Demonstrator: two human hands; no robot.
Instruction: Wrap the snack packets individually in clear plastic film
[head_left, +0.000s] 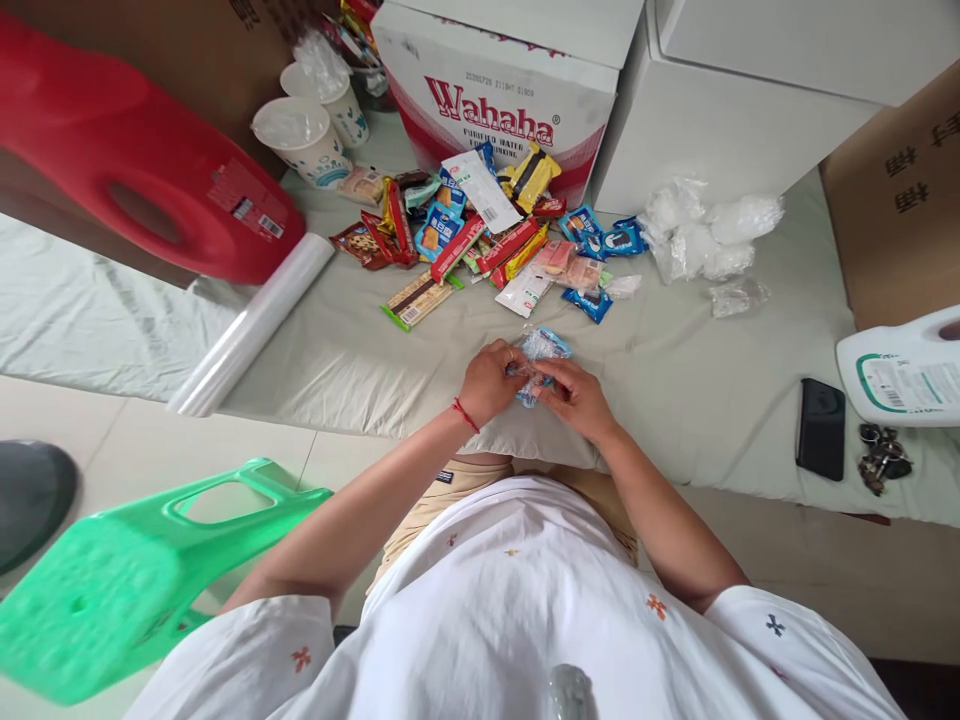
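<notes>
Both my hands meet over the front of a pale sheet-covered surface (675, 380). My left hand (489, 382), with a red cord at the wrist, pinches one side of a small clear plastic bag (541, 348) with blue snack packets inside. My right hand (574, 398) grips the bag's other side with closed fingers. Just beyond the bag lies a pile of assorted snack packets (480, 240), red, blue and yellow, spread on the sheet.
A roll of clear film (251, 325) lies at left beside a red jug (142, 170) and two paper cups (304, 140). A Wahaha box (495, 100) stands behind; crumpled clear bags (697, 235), a black phone (820, 428), keys (881, 458) and a white jug (904, 370) are right. A green stool (135, 570) is at lower left.
</notes>
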